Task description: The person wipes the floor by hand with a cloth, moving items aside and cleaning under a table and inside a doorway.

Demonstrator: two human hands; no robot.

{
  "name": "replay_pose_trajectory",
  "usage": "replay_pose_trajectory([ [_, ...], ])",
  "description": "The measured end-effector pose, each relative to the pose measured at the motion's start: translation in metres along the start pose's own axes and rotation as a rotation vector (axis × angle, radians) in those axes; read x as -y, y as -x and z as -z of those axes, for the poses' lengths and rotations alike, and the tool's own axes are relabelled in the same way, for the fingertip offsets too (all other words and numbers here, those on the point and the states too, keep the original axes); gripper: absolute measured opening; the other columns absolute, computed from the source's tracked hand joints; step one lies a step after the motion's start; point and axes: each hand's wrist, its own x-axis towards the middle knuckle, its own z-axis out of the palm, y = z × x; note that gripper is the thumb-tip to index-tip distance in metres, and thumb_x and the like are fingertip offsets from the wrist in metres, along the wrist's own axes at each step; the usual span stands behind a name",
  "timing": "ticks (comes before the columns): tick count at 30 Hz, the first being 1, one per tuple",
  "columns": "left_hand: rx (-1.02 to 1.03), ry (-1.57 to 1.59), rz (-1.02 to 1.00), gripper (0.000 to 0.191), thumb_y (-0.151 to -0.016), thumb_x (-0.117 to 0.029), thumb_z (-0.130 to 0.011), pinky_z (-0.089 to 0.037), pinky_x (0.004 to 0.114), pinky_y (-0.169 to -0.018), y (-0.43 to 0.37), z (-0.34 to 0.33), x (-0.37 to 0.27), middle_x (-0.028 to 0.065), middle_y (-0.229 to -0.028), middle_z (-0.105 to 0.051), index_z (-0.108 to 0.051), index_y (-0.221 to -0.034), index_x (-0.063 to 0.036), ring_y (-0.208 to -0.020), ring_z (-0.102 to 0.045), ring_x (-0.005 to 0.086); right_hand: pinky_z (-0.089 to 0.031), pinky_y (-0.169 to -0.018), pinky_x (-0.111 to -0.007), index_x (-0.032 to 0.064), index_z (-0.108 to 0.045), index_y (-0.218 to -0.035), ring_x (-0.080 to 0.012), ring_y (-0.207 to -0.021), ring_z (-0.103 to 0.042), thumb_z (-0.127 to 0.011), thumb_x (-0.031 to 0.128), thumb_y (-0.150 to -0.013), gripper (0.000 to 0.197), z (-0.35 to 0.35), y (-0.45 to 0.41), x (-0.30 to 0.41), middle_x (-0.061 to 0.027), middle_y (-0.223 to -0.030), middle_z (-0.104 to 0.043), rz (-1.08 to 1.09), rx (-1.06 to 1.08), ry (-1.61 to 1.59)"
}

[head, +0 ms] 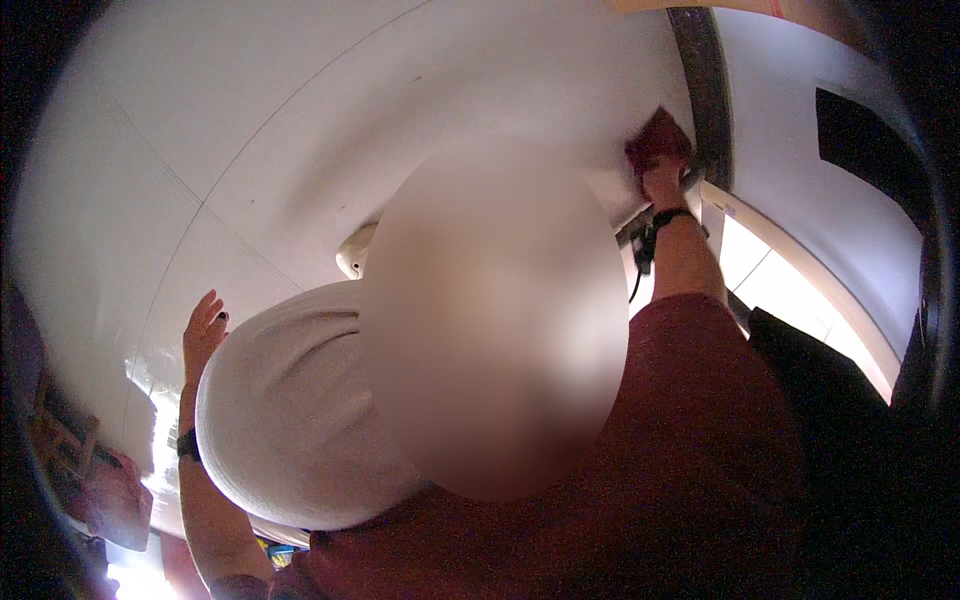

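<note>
At the upper right, my right hand grips a dark red cloth against a pale, smooth surface, beside a dark strip. A black band is around that wrist. My left hand is at the left, over the same surface, its fingers apart with nothing seen in them; a small dark spot shows on one finger. Its wrist also bears a black band. Rounded white fabric lies between the arms, and a large blurred oval hides the middle of the view.
A black cable and plug-like piece hang beside the right forearm. Past the dark strip are a pale panel and a curved light-wood edge. A reddish cloth-like item is at the lower left.
</note>
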Motion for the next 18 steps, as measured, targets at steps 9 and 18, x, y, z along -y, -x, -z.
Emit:
replay_pose_trajectory([
  [9, -0.089, 0.388, -0.155, 0.041, -0.079, -0.010, -0.052, -0.039, 0.032, -0.083, 0.009, -0.023, 0.017, 0.0108, -0.115, -0.045, -0.040, -0.119, -0.0145, -0.106, -0.043, 0.0213, -0.034, -0.080, -0.041, 0.0058, -0.044, -0.107, -0.0318, -0.099, -0.039, -0.054, 0.023, -0.066, 0.045, 0.030, 0.089, 0.130, -0.0181, -0.106, -0.041, 0.060, 0.420, -0.723],
  [18, -0.170, 0.103, 0.040, 0.037, -0.079, -0.008, -0.048, -0.040, 0.028, -0.079, 0.039, -0.044, 0.001, 0.0133, -0.108, -0.050, -0.043, -0.115, -0.0076, -0.097, -0.049, 0.0189, -0.041, -0.074, -0.036, 0.0013, -0.052, -0.086, -0.0317, -0.084, -0.049, -0.063, 0.017, -0.062, 0.031, 0.247, 0.117, 0.411, -0.0199, -0.087, -0.053, 0.723, 0.016, -1.114],
])
